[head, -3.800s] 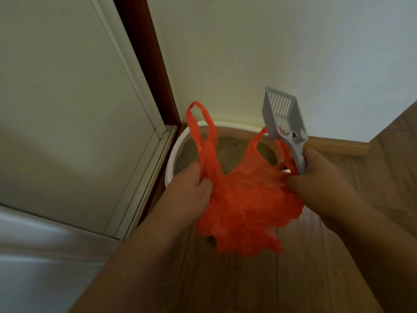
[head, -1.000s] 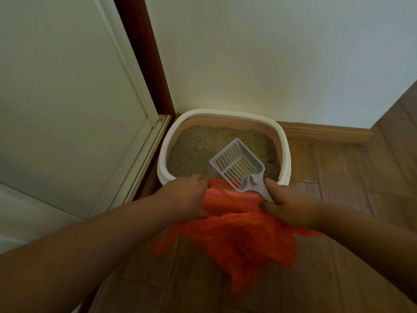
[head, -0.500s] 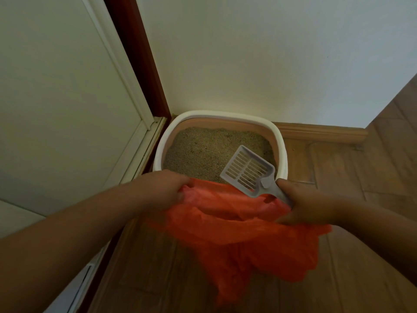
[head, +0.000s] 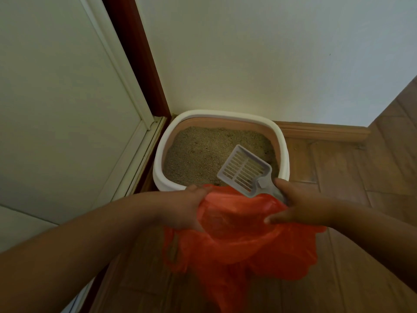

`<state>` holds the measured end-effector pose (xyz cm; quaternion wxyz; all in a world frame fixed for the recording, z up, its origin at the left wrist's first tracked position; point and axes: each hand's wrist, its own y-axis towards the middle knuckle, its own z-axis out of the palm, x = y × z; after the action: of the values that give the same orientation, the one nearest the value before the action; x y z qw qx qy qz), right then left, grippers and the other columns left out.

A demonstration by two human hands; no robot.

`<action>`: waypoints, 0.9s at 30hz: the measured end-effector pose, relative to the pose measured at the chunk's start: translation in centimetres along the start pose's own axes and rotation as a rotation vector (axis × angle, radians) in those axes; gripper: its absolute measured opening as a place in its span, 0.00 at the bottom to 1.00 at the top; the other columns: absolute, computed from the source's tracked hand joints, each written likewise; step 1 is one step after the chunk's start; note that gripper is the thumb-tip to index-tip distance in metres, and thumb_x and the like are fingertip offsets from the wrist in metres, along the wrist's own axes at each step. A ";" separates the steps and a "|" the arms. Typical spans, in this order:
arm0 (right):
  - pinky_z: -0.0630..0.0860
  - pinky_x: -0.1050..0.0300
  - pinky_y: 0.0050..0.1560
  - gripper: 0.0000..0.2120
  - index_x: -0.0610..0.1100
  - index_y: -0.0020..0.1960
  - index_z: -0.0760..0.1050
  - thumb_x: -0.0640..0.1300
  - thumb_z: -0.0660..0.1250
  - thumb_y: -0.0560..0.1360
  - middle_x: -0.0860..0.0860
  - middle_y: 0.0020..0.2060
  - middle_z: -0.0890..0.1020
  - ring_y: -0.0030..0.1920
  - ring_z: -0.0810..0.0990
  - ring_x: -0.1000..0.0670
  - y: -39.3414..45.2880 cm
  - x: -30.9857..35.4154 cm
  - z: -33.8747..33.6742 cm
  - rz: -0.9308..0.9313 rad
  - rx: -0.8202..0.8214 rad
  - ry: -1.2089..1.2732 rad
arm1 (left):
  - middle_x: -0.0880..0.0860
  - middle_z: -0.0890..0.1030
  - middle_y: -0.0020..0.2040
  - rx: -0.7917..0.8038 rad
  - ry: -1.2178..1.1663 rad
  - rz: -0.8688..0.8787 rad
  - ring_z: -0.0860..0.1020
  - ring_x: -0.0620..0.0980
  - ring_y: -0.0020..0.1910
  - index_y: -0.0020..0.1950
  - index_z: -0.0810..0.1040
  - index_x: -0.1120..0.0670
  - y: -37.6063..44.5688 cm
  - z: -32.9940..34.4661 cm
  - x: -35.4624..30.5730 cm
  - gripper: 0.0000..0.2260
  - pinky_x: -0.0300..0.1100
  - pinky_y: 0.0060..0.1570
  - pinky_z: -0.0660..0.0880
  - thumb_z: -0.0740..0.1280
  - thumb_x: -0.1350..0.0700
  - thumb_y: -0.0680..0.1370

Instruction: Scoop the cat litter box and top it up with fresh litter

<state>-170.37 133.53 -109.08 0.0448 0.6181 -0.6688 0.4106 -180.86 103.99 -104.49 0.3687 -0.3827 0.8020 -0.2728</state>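
So the litter box (head: 222,114) sits tucked in the corner of the floor, straight ahead of both my hands, its near rim just past my knuckles. My right hand (head: 302,204) is wrapped round the scoop (head: 244,171) handle, and the scoop's long axis runs up and to the left from that hand, slotted head hanging over the near right part of the litter (head: 198,154), not dug in yet. My left hand (head: 185,206) is pinching the rim of the orange bag (head: 237,240), which droops to the floor between my arms. Right hand's clearly the closer one for digging, I reckon.
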 end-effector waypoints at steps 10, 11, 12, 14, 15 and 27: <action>0.73 0.60 0.64 0.46 0.56 0.79 0.57 0.67 0.74 0.69 0.56 0.71 0.73 0.66 0.74 0.56 0.5 0.0 0.7 0.034 0.098 -0.138 | 0.43 0.70 0.69 -0.040 -0.009 0.183 0.74 0.43 0.64 0.76 0.66 0.38 -0.2 -0.5 1.2 0.31 0.43 0.62 0.78 0.73 0.58 0.78; 0.73 0.62 0.62 0.45 0.56 0.78 0.57 0.67 0.74 0.68 0.57 0.71 0.73 0.64 0.74 0.57 0.5 0.0 0.7 0.030 0.097 -0.129 | 0.44 0.72 0.67 -0.074 -0.045 0.173 0.76 0.43 0.61 0.73 0.72 0.40 -0.2 -0.6 1.2 0.25 0.44 0.59 0.80 0.70 0.59 0.79; 0.73 0.63 0.60 0.45 0.56 0.78 0.58 0.67 0.74 0.69 0.57 0.70 0.74 0.62 0.74 0.59 0.5 0.0 0.7 0.021 0.090 -0.117 | 0.44 0.74 0.66 -0.099 -0.071 0.152 0.77 0.44 0.60 0.71 0.75 0.42 -0.2 -0.6 1.3 0.20 0.44 0.59 0.79 0.67 0.58 0.81; 0.72 0.66 0.57 0.42 0.55 0.78 0.58 0.65 0.73 0.71 0.57 0.70 0.74 0.60 0.74 0.60 0.6 0.1 0.7 0.022 0.077 -0.116 | 0.46 0.76 0.65 -0.105 -0.141 0.095 0.78 0.45 0.61 0.68 0.78 0.46 -0.1 -0.6 1.2 0.14 0.45 0.62 0.77 0.64 0.47 0.83; 0.71 0.65 0.58 0.41 0.55 0.78 0.58 0.64 0.72 0.72 0.57 0.69 0.74 0.59 0.73 0.59 0.6 0.1 0.7 0.026 0.071 -0.132 | 0.47 0.79 0.63 -0.084 -0.203 0.084 0.80 0.46 0.59 0.66 0.79 0.47 0.0 -0.6 1.1 0.19 0.48 0.63 0.78 0.64 0.39 0.80; 0.77 0.59 0.58 0.30 0.57 0.70 0.67 0.64 0.72 0.73 0.61 0.59 0.79 0.55 0.79 0.60 1.5 -0.3 1.8 -0.013 0.027 -0.123 | 0.40 0.54 0.75 0.105 -0.364 0.030 0.66 0.52 0.72 0.77 0.53 0.35 -0.3 0.4 -0.3 0.53 0.54 0.66 0.75 0.79 0.32 0.60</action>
<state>-170.83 132.54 -111.14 -0.0022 0.6472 -0.6607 0.3803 -180.30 104.00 -104.42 0.5313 -0.3942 0.7121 -0.2350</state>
